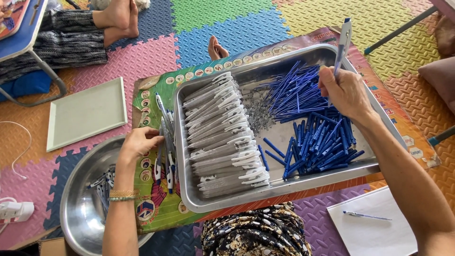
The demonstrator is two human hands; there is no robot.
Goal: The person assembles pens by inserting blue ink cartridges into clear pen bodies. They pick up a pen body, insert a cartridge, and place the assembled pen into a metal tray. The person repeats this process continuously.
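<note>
My right hand (345, 91) holds a white and blue pen (342, 43) upright over the metal tray's (189, 189) right half. Below it lie thin blue refills (296, 92), short blue pen tips (318, 147) and a small heap of springs (258, 114). White pen barrels (222, 130) are stacked in a row along the tray's left side. My left hand (138, 142) rests on a bunch of finished pens (166, 142) lying just left of the tray, fingers curled over them.
A round steel bowl (78, 199) with a few pens sits at lower left. A pale square tray (85, 114) lies on the foam mats. White paper with one pen (367, 216) is at lower right. Another person's legs (95, 26) show at upper left.
</note>
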